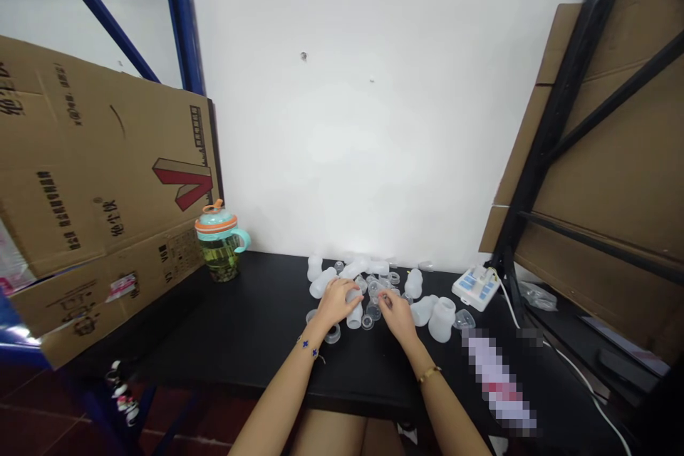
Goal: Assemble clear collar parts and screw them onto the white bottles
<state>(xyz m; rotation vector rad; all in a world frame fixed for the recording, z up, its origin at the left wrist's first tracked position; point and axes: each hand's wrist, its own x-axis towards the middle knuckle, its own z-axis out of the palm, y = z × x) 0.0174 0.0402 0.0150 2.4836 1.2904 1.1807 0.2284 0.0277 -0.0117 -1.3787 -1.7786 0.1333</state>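
Observation:
White translucent bottles and clear caps and rings lie in a loose pile on the black table. My left hand (338, 301) has its fingers over a white bottle (354, 316), whose open mouth points toward me. My right hand (394, 308) is closed, with thumb and fingertips together at a small clear part (375, 289) among the clear pieces. Near my left wrist lies a clear ring (332, 333). To the right of my right hand, one bottle (424, 309) lies tilted against an upright wide bottle (442, 319).
A jug with a turquoise lid (218, 241) stands at the table's back left, beside a large cardboard box (107, 178). A white power strip (475, 288) with a cable is on the right, near a blurred packet (496, 381). A white wall rises behind.

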